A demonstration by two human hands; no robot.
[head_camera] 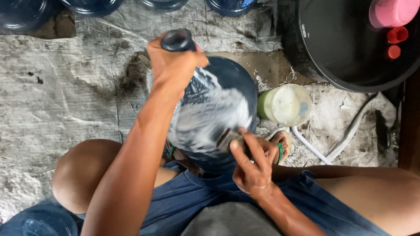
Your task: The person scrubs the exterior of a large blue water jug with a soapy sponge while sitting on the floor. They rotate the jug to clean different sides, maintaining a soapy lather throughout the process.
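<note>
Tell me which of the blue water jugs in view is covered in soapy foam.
The big blue jug between the knees, gripped at its neck by the left hand; the others sit untouched at the frame edges.

from here i can't see what my right hand [253, 168] presses to the big blue water jug [218, 109]; it's a dark scrap, mostly under my fingers [251, 146]. the jug's side is smeared by motion blur. my left hand [173, 61] covers most of its neck [177, 40]. other jugs [89, 5] are cut off at the top edge, another jug [39, 223] at the bottom left corner. the black tub [345, 48] runs off the right edge.
</note>
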